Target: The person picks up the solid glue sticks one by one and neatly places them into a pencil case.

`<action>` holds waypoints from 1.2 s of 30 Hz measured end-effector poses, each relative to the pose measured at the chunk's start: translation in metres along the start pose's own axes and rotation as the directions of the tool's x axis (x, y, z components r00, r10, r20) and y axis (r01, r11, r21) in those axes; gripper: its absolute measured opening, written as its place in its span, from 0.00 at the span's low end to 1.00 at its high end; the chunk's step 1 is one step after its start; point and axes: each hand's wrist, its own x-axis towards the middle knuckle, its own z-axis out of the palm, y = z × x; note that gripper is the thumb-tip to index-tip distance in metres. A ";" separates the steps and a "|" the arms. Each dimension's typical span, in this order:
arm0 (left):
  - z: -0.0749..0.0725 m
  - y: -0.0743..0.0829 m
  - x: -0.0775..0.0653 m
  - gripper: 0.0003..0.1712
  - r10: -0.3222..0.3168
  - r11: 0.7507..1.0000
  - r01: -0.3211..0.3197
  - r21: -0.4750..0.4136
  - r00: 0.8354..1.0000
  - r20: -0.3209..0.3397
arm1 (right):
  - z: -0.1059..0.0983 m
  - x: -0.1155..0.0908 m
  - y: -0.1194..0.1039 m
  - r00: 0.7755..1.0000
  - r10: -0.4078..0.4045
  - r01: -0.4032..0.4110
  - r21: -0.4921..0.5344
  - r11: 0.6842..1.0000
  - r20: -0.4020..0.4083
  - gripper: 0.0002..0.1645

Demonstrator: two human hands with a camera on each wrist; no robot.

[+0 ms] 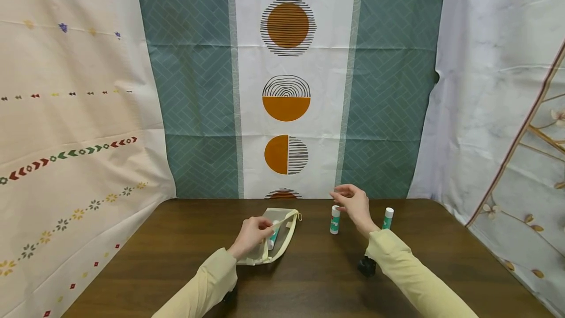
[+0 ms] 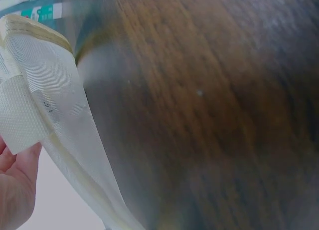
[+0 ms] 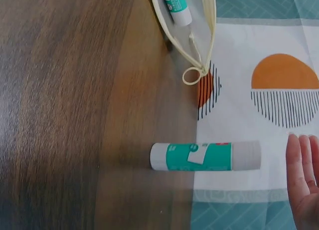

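Right hand over upright glue stick, pouch to the left

On the brown table [image 1: 190, 232] the nearer glue stick [image 1: 335, 223] stands on end, its long axis vertical and its white cap uppermost. It is placed between the pale mesh pouch [image 1: 287, 244] on its left and the farther glue stick [image 1: 388, 220] on its right.

The right hand [image 1: 355, 207] is clearly the nearer of the two to this stick. It is above the cap and slightly to its right, with the stick down and to the left of the palm. Its fingers are loosely bent and apart from the thumb, with nothing held between them. The right wrist view shows clear space between the visible fingers and the cap end. The thumb does not show there, and in the head view it overlaps the cap, so thumb contact cannot be determined.

The left hand [image 1: 252, 236] pinches the pouch's rim between thumb and fingers. The pouch's mouth gapes, and its pull ring [image 1: 299, 217] is at the far right end, towards the upright stick. A third glue stick [image 1: 272, 240] lies inside, its axis running along the pouch.

The farther stick also appears upright; the right sleeve [image 1: 393, 249] hides its lower part.
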 end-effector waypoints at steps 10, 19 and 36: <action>-0.001 0.000 0.000 0.04 -0.007 1.000 0.007 -0.020 1.000 0.006 | -0.003 0.002 0.014 0.994 -0.069 0.059 -0.117 0.991 -0.086 0.21; -0.001 0.000 -0.001 0.04 -0.018 0.999 0.018 -0.029 1.000 -0.004 | -0.005 -0.002 0.025 0.995 -0.085 0.074 -0.206 0.976 -0.044 0.27; 0.001 -0.001 0.000 0.05 -0.023 0.998 0.022 -0.057 1.000 -0.007 | 0.001 -0.006 0.043 0.997 -0.048 0.042 -0.113 0.993 -0.052 0.27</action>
